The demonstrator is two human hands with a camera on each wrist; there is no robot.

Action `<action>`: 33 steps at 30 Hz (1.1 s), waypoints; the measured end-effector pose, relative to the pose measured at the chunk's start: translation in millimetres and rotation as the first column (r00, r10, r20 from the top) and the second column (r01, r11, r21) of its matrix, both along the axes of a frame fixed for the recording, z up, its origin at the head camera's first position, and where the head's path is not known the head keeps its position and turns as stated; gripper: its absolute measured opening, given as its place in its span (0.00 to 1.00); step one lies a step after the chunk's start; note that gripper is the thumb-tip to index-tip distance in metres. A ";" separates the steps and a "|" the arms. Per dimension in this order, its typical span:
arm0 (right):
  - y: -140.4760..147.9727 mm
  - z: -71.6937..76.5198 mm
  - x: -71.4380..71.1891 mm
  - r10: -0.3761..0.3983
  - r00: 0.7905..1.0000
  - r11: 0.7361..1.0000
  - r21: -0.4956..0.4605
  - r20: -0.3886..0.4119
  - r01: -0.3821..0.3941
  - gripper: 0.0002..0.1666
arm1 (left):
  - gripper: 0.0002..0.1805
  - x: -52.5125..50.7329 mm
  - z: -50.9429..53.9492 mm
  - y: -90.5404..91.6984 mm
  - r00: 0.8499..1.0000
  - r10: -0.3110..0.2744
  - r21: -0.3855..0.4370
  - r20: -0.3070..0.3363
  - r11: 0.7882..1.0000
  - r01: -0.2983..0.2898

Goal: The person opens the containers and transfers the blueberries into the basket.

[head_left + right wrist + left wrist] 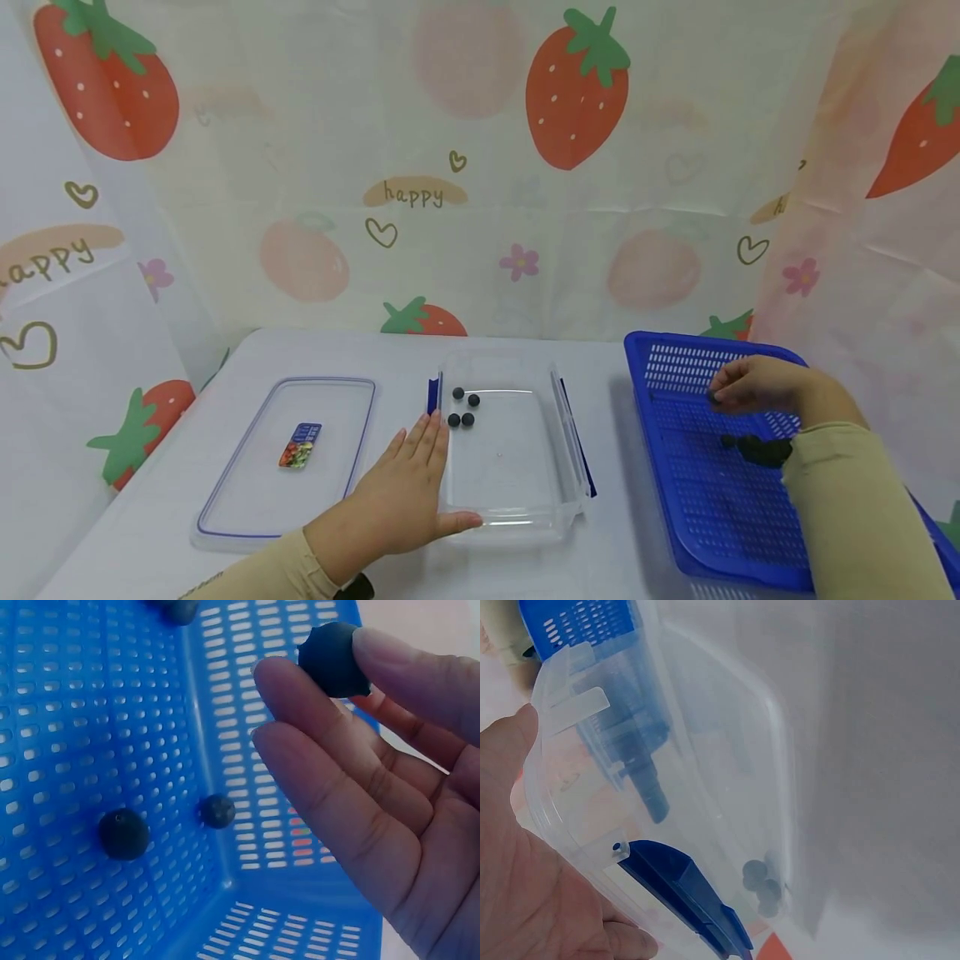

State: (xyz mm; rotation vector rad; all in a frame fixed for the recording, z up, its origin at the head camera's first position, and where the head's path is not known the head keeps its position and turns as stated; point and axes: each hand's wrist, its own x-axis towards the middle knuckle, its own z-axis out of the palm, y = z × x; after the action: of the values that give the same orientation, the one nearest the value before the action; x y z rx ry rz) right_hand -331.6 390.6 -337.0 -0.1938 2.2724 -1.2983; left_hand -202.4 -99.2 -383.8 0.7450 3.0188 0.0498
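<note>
My right hand (757, 385) is over the blue basket (678, 533), pinching one dark blueberry (334, 660) between thumb and index finger. Below it, a blueberry (124, 834) and a smaller-looking one (218, 811) lie on the basket floor. My left hand (397, 492) lies along the left side of a clear plastic box (517, 510), fingers straight and thumb at the near rim. Several blueberries (467, 420) sit in the far left corner of that box. A blue side latch (686, 889) hangs beside the left fingers.
Left of the box, a clear lid (247, 500) with a blue-edged seal lies flat on the white table (405, 358), with a colourful label (300, 445) on it. A strawberry-print curtain (480, 275) stands behind the table.
</note>
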 end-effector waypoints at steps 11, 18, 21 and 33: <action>-4.4 -8.1 1.2 -0.069 0.997 0.995 0.077 0.016 0.068 0.07 | 0.63 2.0 -0.2 -0.6 1.000 0.000 0.015 -0.013 1.000 0.000; -3.4 -12.1 1.3 -0.083 0.996 0.990 0.115 0.011 0.082 0.10 | 0.63 2.5 0.2 -0.3 1.000 0.001 0.019 -0.012 1.000 -0.001; -0.4 -12.3 2.0 -0.097 0.995 0.988 0.119 0.002 0.096 0.14 | 0.63 2.3 0.4 0.1 1.000 0.000 0.018 -0.011 1.000 0.001; -0.4 18.4 -1.1 -0.041 0.998 0.999 0.027 -0.043 0.042 0.13 | 0.61 3.2 2.0 2.1 1.000 -0.002 0.025 -0.003 1.000 0.002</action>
State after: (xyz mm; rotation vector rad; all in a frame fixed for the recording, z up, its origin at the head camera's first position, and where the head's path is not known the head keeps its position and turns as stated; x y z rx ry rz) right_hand -332.7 390.2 -318.5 -0.1667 2.3411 -1.2937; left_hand -199.2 -97.1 -381.8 0.7501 3.0257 0.0872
